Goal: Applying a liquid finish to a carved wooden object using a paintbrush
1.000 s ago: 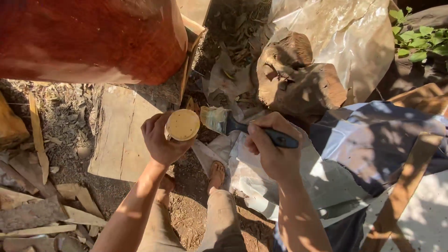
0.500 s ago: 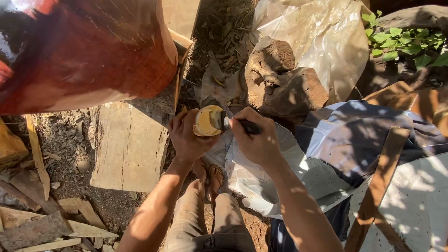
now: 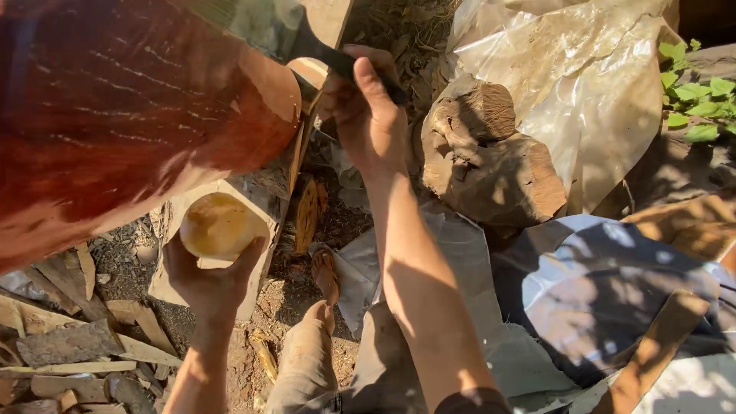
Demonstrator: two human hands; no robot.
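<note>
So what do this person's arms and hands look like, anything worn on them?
Both arms are bare from the hands to past the elbows: no gloves, no watch, no rings visible on the left hand or the right hand. Leaf shadows and sunlight dapple both forearms.

Log [image 3: 115, 107] glossy red-brown; cup [image 3: 218, 226] pale yellow.

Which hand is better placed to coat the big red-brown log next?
Probably the right hand: it holds the black-handled paintbrush against the red-brown log, while the left hand cradles the small round yellowish container lower down.
</note>
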